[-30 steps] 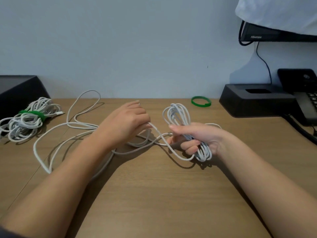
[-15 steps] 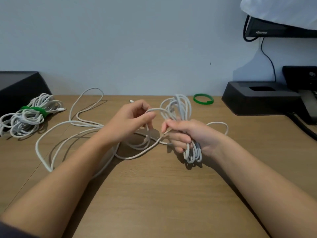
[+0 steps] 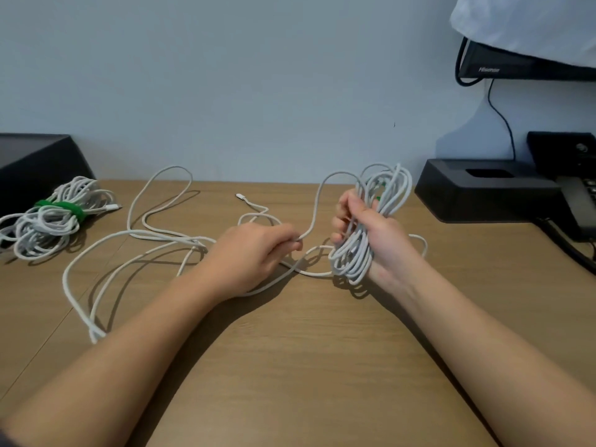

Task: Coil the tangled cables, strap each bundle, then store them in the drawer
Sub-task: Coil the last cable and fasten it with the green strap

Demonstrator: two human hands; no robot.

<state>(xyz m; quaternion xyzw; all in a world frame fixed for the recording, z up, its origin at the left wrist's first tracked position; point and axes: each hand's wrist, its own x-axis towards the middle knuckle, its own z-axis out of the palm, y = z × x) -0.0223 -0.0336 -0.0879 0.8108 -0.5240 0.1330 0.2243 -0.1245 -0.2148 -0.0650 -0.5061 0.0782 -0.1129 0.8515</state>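
My right hand grips an upright coil of white cable, with loops sticking out above and below the fist. My left hand pinches the free strand of the same cable, which arcs up to the coil. The loose rest of the white cable sprawls over the wooden desk to the left, its plug end lying near the wall. A finished white bundle with a green strap lies at the far left. A second green strap is mostly hidden behind the held coil.
A black box stands at the back left beside the strapped bundle. A black stand and a desk phone sit at the back right, with black cords trailing to the right edge. A monitor hangs above them.
My right hand has lifted and turned the coil upright. My left hand moved down and right along the strand, drawing a new loop toward the coil. The plug end is now uncovered.
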